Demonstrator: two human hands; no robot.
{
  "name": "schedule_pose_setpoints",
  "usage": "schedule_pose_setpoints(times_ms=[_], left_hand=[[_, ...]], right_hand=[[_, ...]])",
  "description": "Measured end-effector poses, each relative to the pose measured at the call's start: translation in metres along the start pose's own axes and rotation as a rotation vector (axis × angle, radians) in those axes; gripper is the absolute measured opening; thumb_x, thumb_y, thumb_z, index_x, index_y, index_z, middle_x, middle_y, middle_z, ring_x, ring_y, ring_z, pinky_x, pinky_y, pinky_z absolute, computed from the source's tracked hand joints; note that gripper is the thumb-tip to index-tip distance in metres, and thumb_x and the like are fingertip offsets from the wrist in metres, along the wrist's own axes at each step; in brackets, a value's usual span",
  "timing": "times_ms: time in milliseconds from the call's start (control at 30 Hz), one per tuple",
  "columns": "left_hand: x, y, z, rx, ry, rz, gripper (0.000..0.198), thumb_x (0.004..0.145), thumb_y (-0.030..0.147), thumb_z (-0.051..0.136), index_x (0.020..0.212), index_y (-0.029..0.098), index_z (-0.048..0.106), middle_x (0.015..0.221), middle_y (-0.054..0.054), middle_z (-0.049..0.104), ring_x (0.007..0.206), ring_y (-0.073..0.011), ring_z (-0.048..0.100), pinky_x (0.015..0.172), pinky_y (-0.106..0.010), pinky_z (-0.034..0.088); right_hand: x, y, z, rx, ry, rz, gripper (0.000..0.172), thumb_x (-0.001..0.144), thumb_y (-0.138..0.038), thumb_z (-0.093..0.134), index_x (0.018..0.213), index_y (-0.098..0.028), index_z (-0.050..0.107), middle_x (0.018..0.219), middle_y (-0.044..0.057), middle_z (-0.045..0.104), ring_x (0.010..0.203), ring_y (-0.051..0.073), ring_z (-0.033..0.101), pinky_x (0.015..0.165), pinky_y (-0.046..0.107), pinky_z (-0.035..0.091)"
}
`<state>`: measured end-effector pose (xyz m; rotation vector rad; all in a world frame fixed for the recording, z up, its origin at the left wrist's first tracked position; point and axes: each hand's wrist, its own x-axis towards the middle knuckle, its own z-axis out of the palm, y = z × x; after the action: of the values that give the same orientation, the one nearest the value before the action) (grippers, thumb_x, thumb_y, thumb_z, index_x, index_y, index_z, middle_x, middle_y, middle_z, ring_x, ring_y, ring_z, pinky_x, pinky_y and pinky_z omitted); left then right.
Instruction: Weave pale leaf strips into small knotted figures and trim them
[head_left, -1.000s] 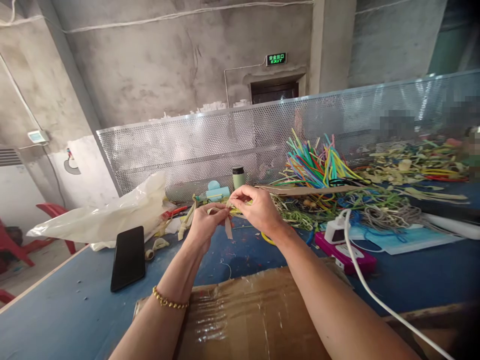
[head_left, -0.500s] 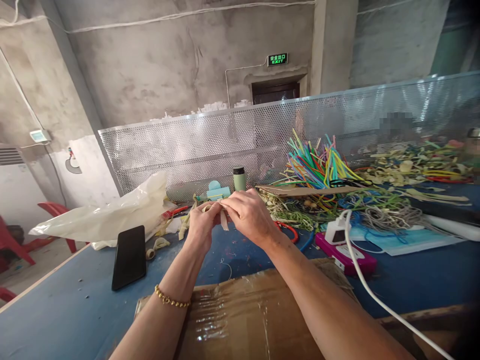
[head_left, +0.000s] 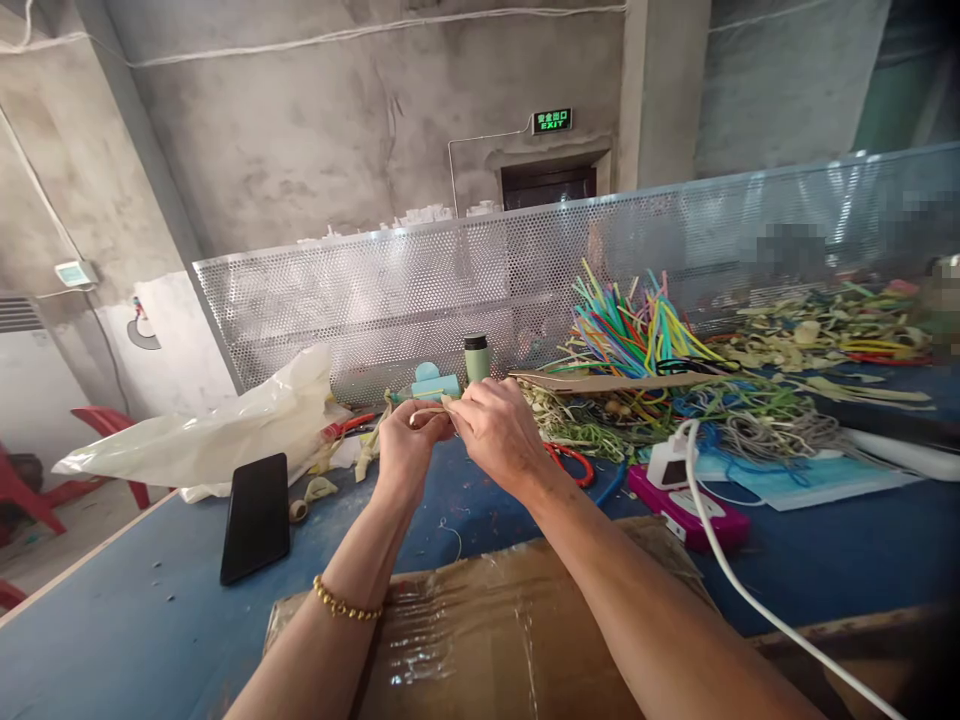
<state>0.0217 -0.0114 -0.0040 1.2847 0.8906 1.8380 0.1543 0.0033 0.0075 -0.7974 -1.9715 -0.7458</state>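
My left hand (head_left: 406,446) is closed on a beige strip (head_left: 427,411), which curves in a loop above its fingers. My right hand (head_left: 496,428) pinches the same strip at its other side, fingertips meeting those of the left. Much of the strip is hidden by the fingers, so I cannot tell its full shape. Both hands are raised over the far part of the blue table (head_left: 352,540). Behind them stands a green bottle with a black lid (head_left: 476,361), beside a light blue object (head_left: 436,386).
A cardboard sheet (head_left: 480,640) lies under my forearms. Left are a black phone (head_left: 256,518) and a plastic bag (head_left: 202,425). Right are a magenta box (head_left: 709,520) with a white cable (head_left: 731,580), a blue face mask (head_left: 821,485), coloured strips (head_left: 637,325) and tangled scraps (head_left: 600,425).
The strip's loose end, which hung down between my hands, no longer shows there. My fingers have shifted slightly around the loop, and both hands remain in nearly the same place.
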Motion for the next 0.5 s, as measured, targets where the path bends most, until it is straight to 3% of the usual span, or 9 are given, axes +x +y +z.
schedule_pose_setpoints(times_ms=[233,367,500], left_hand=[[0.000,0.002,0.002,-0.015,0.010,0.036,0.017,0.062,0.014,0.072,0.074,0.015,0.060,0.059,0.003,0.063,0.056,-0.0093,0.056,0.062,-0.023,0.046],[-0.001,0.009,0.002,-0.194,-0.047,-0.059,0.015,0.064,0.019,0.073,0.076,0.013,0.066,0.071,-0.003,0.070,0.066,-0.0134,0.064,0.072,-0.029,0.050],[0.001,0.014,0.000,-0.384,-0.096,-0.182,0.023,0.073,0.036,0.072,0.073,0.013,0.069,0.078,-0.007,0.072,0.070,-0.0154,0.066,0.076,-0.032,0.051]], right_hand=[[0.000,-0.005,-0.001,-0.003,-0.035,-0.004,0.022,0.096,-0.017,0.048,0.088,-0.016,0.069,0.079,0.007,0.063,0.081,0.020,0.051,0.073,0.036,0.025],[0.000,-0.004,-0.003,-0.028,-0.011,-0.014,0.026,0.098,-0.015,0.044,0.103,-0.015,0.069,0.083,0.007,0.065,0.081,0.020,0.051,0.074,0.036,0.026],[0.000,-0.004,-0.006,-0.022,-0.008,-0.026,0.029,0.100,-0.017,0.042,0.114,-0.016,0.067,0.086,0.008,0.066,0.084,0.021,0.052,0.075,0.037,0.027]])
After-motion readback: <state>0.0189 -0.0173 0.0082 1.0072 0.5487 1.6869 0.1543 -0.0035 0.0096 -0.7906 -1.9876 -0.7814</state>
